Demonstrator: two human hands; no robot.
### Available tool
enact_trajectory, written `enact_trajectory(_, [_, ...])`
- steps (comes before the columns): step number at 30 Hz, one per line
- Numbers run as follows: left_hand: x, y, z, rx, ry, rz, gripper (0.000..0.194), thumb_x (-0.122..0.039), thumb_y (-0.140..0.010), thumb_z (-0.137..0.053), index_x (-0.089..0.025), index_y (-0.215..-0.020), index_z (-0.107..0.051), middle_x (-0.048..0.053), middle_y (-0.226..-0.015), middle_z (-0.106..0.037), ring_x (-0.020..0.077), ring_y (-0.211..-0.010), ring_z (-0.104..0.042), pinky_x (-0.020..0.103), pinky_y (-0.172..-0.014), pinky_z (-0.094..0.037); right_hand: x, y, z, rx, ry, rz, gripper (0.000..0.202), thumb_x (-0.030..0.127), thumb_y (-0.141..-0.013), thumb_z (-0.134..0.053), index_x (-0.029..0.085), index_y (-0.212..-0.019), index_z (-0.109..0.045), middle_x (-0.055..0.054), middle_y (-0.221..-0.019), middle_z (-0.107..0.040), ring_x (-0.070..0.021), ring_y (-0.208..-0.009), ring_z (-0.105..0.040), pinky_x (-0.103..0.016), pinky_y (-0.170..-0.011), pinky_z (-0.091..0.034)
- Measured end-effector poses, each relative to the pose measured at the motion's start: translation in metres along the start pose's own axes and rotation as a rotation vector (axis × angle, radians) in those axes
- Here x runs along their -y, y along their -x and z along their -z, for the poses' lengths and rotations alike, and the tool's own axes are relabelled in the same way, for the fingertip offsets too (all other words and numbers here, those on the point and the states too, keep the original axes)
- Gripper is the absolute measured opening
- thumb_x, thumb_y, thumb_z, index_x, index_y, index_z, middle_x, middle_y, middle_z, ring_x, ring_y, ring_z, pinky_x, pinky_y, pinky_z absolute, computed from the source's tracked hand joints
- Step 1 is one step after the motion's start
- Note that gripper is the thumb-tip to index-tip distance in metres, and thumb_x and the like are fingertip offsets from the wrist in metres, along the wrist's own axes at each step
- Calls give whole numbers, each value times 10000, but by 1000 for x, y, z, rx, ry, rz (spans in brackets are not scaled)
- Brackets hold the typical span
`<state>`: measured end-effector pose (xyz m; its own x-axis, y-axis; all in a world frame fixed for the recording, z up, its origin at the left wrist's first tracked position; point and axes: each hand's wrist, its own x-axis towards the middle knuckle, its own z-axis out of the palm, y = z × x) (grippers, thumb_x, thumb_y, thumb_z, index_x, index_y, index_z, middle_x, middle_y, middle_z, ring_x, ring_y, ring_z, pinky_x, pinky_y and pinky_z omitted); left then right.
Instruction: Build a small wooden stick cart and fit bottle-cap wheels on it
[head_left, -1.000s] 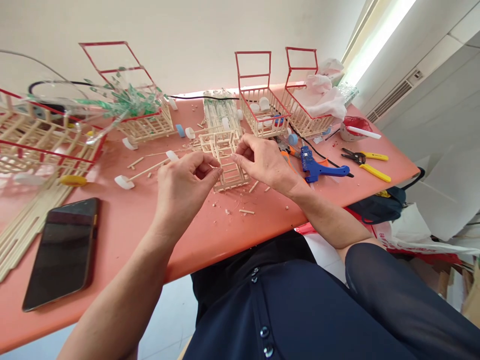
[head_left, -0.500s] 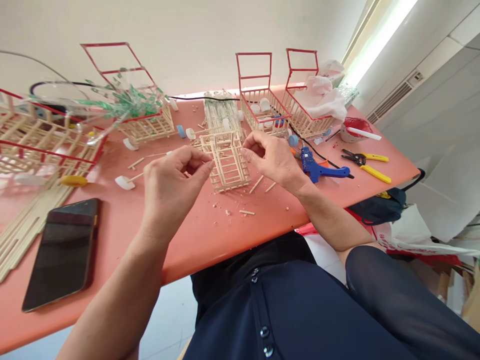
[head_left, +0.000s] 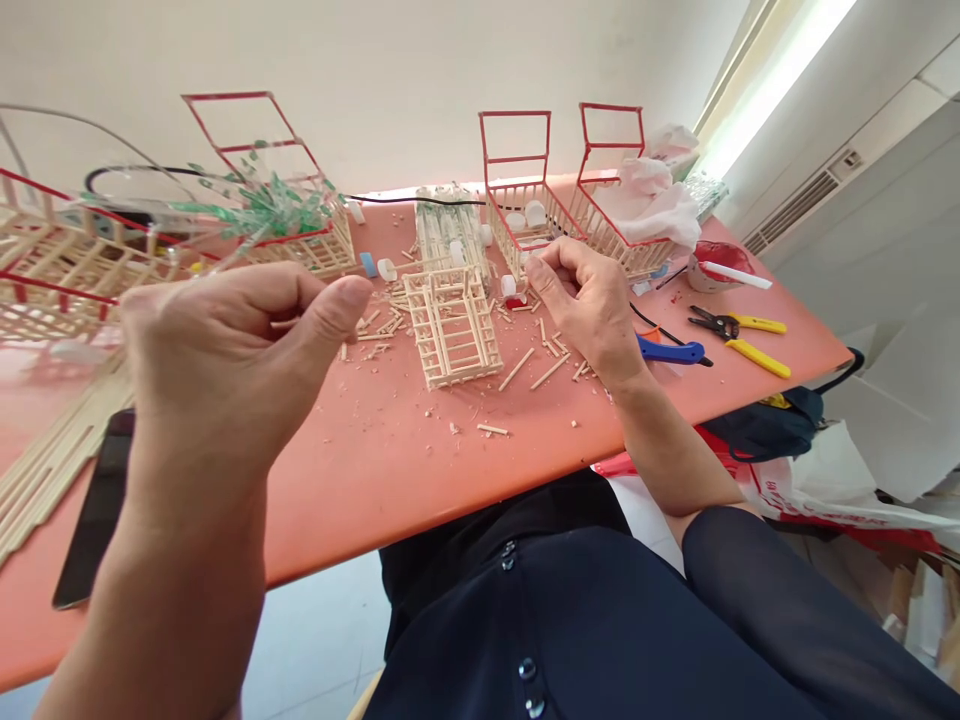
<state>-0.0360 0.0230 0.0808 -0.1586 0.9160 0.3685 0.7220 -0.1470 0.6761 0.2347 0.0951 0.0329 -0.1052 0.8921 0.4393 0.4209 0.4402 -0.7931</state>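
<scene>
My left hand [head_left: 225, 365] is raised over the left part of the table, thumb pressed to curled fingers; anything pinched there is hidden. My right hand [head_left: 589, 310] hovers right of centre, its thumb and forefinger together in a pinch whose contents I cannot make out. Between the two hands, touched by neither, a small frame of pale wooden sticks [head_left: 455, 335] rests on the table. Short cut stick pieces [head_left: 517, 369] and crumbs lie around it. Below my right hand, the blue handle of a glue gun [head_left: 671, 350] shows; the rest is covered.
Red-edged stick carts [head_left: 517, 190] line the back, one holding green-and-clear plastic pieces [head_left: 277, 205]. Yellow-handled pliers [head_left: 757, 355] and a red-stained cup [head_left: 712, 265] are at the right. A phone [head_left: 94, 510] and long flat sticks [head_left: 52, 455] lie left. A black cable [head_left: 420, 199] runs behind.
My hands have moved apart: the left went left and came nearer the camera, the right shifted right, now covering much of the glue gun. The stick frame stays on the table.
</scene>
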Motion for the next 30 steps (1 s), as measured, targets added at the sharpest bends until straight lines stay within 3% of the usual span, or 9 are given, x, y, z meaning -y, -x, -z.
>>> enact_trajectory(4, [7,-23,-8,-64,16,-73,281,-441,-864,-779,-216,-986,-895,10,-890,-829,167,-802,-701,320,-761,-552,0,1,0,-27,-21,18,610,796,-1059,-643,241,-809,-592,24,-697,-519,-133,-654,-460,-283,-622,-409])
enact_trajectory(11, [14,-54,-26,52,18,-73,397,-461,-775,-808,-225,-1071,-930,23,-872,-845,192,-798,-734,350,-818,-602,-12,-5,-1,-37,-7,57,689,896,-1006,-614,239,-798,-601,28,-676,-528,-130,-638,-425,-307,-639,-394])
enact_trajectory(14, [14,-57,-35,145,49,-68,385,-450,-765,-800,-224,-1048,-929,9,-807,-813,171,-738,-692,326,-769,-580,-13,-7,-1,-26,-1,57,730,941,-985,-582,238,-790,-593,30,-671,-529,-128,-633,-418,-306,-648,-395])
enact_trajectory(19, [20,-56,-47,238,69,-153,421,-398,-781,-811,-213,-1146,-912,19,-899,-822,158,-763,-671,322,-813,-585,-11,-7,-1,-8,0,55,731,928,-989,-596,227,-782,-597,36,-667,-519,-117,-623,-421,-296,-656,-395])
enact_trajectory(30, [42,-43,-71,103,114,-227,151,-344,-879,-815,-302,-1007,-883,4,-987,-832,171,-802,-718,329,-786,-593,-12,-5,-3,6,8,44,719,909,-995,-611,218,-801,-637,26,-676,-570,-118,-609,-442,-309,-670,-386])
